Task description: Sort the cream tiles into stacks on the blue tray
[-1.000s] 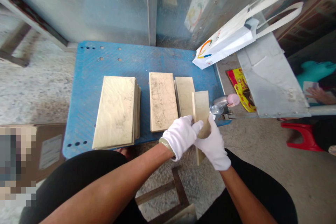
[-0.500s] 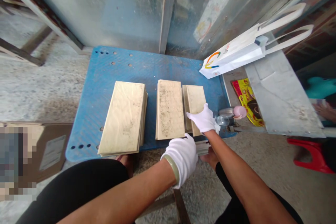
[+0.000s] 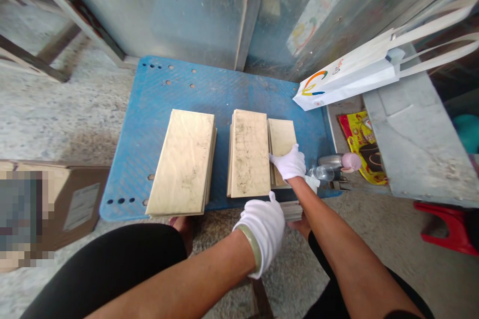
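Observation:
Pale rectangular boards, like thin wood or tile, lie in stacks on a blue plastic tabletop (image 3: 209,97). There is a left stack (image 3: 183,164), a dark-smudged middle stack (image 3: 250,154) and a right stack (image 3: 282,134). My right hand (image 3: 291,163), in a white glove, rests on the right stack, its thumb stretched toward the middle stack's edge. My left hand (image 3: 264,232), also gloved, is just below the middle stack's near edge with its thumb raised. The other left fingers are hidden, so I cannot tell what they hold. More boards (image 3: 292,211) show low between my hands.
A white paper bag (image 3: 348,77) leans at the back right. A pink-capped bottle (image 3: 340,161) and a clear cup (image 3: 322,173) lie by the right edge. Beyond are a red-yellow packet (image 3: 361,144), a metal surface (image 3: 422,144) and a red stool (image 3: 445,232). A cardboard box (image 3: 80,204) stands left.
The view has shifted slightly, moving most things rightward. The gap between the middle and right stacks looks narrower. My left thumb stands more upright; my right hand stays at the right stack.

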Tool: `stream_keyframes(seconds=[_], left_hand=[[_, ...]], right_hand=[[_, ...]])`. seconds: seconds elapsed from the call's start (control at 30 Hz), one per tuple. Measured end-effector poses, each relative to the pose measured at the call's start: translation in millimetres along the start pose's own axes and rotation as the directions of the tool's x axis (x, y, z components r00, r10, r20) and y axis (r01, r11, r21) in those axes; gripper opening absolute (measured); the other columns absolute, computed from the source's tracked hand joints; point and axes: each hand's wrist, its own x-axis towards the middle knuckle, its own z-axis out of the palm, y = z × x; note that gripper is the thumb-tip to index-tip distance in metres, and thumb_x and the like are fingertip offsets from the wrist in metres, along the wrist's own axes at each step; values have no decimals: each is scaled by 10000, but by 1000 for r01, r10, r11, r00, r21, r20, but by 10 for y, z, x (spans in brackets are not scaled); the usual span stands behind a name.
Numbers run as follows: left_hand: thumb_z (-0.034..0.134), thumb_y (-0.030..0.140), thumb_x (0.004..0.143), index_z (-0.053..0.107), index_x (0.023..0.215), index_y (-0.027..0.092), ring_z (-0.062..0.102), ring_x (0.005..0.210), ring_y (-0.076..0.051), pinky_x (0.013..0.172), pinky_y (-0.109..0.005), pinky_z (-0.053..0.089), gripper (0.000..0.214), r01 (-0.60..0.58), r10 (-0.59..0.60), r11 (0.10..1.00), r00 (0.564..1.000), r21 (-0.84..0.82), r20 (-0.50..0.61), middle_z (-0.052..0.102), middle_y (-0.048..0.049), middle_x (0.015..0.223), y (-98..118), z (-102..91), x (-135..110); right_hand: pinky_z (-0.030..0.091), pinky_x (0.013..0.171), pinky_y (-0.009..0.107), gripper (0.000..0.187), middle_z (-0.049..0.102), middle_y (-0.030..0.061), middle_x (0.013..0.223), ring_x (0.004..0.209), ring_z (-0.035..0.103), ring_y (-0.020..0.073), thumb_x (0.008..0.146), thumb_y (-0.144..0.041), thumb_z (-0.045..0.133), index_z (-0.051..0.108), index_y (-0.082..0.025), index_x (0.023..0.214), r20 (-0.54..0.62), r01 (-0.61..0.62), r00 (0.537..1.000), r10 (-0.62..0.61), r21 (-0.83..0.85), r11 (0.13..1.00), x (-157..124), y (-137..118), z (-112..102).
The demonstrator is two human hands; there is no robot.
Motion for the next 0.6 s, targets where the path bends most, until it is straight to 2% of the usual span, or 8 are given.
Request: stream_keyframes(seconds=[0.2, 0.3, 0.37, 0.43, 0.53, 0.6], left_hand=[[506, 250, 866, 310, 1431, -12, 658, 629, -279, 518, -366, 501, 653, 11, -11, 1000, 999, 2, -45, 655, -201, 757, -4, 105, 36], [494, 206, 862, 308, 1428, -22, 666, 649, -284, 525, -370, 507, 637, -19, 19, 1000, 999, 10, -32, 665, -201, 763, 4, 101, 55], [490, 181, 859, 316, 1415, -46, 676, 687, -308, 526, -376, 509, 626, -15, 15, 1000, 999, 18, 29, 671, -223, 779, 25, 54, 56], [482, 174, 865, 318, 1404, -70, 683, 740, -334, 541, -388, 517, 615, -1, -2, 1000, 995, 28, 100, 673, -255, 818, 55, -11, 51], [490, 188, 871, 332, 1389, -88, 685, 807, -354, 584, -405, 533, 608, -12, 6, 999, 988, 39, 157, 670, -288, 876, 93, -82, 53], [479, 173, 871, 353, 1373, -94, 684, 828, -358, 602, -414, 541, 582, -29, 21, 998, 987, 47, 158, 670, -294, 893, 107, -83, 64]], right_hand=[[435, 920, 464, 1135, 505, 236, 1228, 1131, 524, 384, 581, -660, 704, 261, -57, 1435, 12, 8, 1000, -8, 6, 1000, -14, -38, 23], [399, 988, 441, 1023, 497, 253, 1274, 1208, 476, 367, 689, -657, 625, 310, -3, 1410, -21, 54, 998, -53, 53, 997, -16, -37, -52], [356, 1046, 419, 953, 451, 252, 1355, 1280, 418, 344, 759, -649, 559, 324, 7, 1410, -58, 81, 995, -75, 110, 991, -26, -17, -171], [324, 1081, 417, 913, 415, 220, 1415, 1315, 387, 326, 778, -660, 532, 348, -34, 1416, -75, 94, 994, -81, 187, 978, -50, 38, -331], [330, 1083, 446, 859, 494, 163, 1367, 1278, 445, 305, 760, -679, 539, 417, -107, 1389, -115, 123, 989, -88, 348, 929, -133, 196, -582], [371, 1060, 439, 792, 545, 140, 1314, 1229, 501, 277, 759, -644, 564, 455, -130, 1351, -164, 183, 980, -115, 499, 847, -232, 329, -728]])
